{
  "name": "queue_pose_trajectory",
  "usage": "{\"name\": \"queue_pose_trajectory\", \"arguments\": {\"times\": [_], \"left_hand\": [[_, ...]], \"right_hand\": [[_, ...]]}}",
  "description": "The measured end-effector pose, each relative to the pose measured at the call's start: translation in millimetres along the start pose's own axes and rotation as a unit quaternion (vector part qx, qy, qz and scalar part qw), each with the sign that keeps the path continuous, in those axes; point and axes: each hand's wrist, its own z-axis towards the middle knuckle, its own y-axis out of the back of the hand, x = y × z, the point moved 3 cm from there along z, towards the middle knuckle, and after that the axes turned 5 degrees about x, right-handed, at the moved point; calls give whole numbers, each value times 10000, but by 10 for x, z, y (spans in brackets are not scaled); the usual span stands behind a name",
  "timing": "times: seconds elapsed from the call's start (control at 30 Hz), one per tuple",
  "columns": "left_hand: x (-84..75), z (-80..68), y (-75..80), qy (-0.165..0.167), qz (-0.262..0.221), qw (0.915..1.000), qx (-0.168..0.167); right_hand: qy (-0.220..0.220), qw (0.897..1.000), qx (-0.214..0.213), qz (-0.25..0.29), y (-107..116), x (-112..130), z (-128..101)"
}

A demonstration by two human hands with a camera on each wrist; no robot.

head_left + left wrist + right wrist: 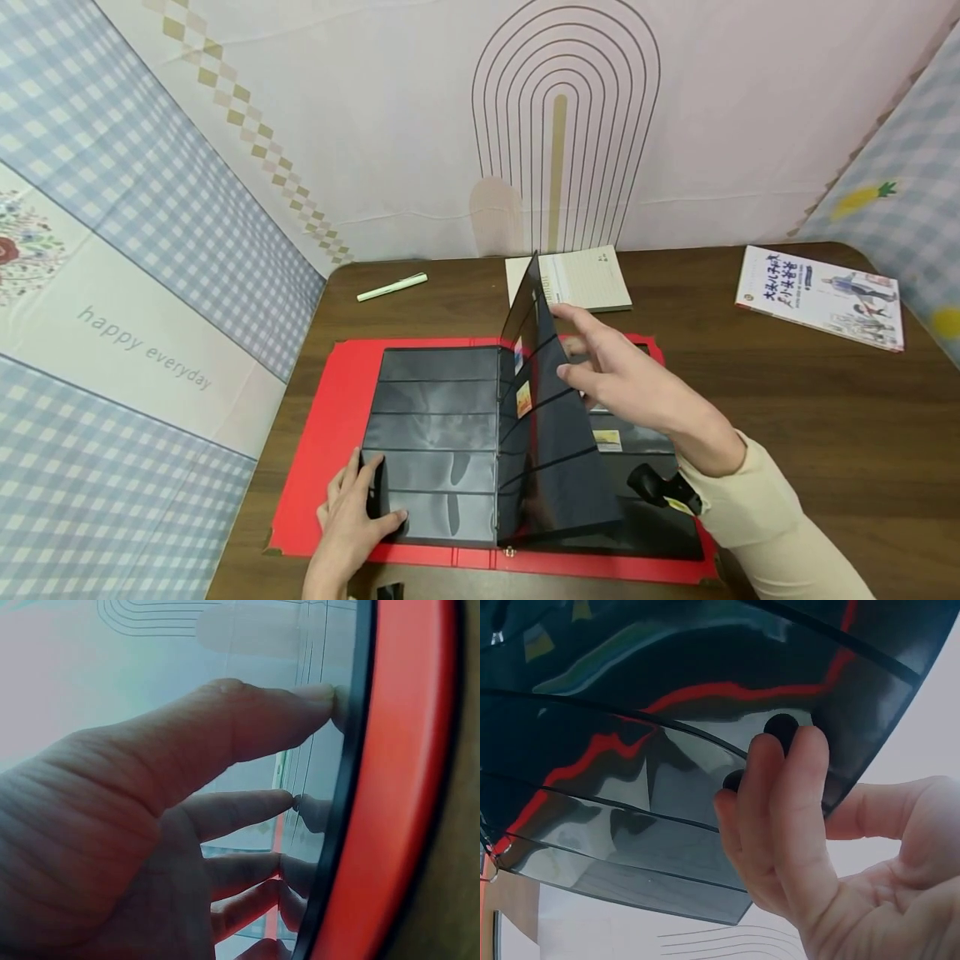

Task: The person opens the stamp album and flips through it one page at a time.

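Right hand [832, 855], fingertips [799, 750] touching glossy dark page [667, 712], thumb apart

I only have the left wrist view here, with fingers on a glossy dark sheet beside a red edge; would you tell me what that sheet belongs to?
Observer: It is the left page of an open album with a red cover, lying flat on a brown table. The left hand presses its lower left corner.
Operator: Thank you. What is the other hand doing?
Observer: The right hand holds one black page upright near the spine, its fingertips on the page's face.
Operator: Is anything in the pockets?
Observer: Yes, small coloured stamps sit in the upright page's strips.
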Motion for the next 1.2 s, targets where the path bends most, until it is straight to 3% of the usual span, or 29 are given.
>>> {"name": "queue_pose_trajectory", "arguments": {"times": [0.33,0.6,0.73,0.87,1.07,1.2], "left_hand": [[-65,44,47,206,252,9994,65],[-232,43,127,92,231,9997,-45],[-437,-21,161,-487,-49,9984,-280],[-689,-102,169,-1323,-402,9894,-453],[-1005,-242,177,-2517,-640,9618,-866],[-1189,-314,201,-3120,-794,9417,-976]], "right_hand": [[49,9985,159,524,-84,-6,62],[168,9992,193,294,-126,-85,148],[239,9993,170,237,-161,-94,194],[328,9990,188,251,-207,-92,227],[400,9985,245,291,-241,-98,261],[441,9979,307,369,-268,-106,279]]}}
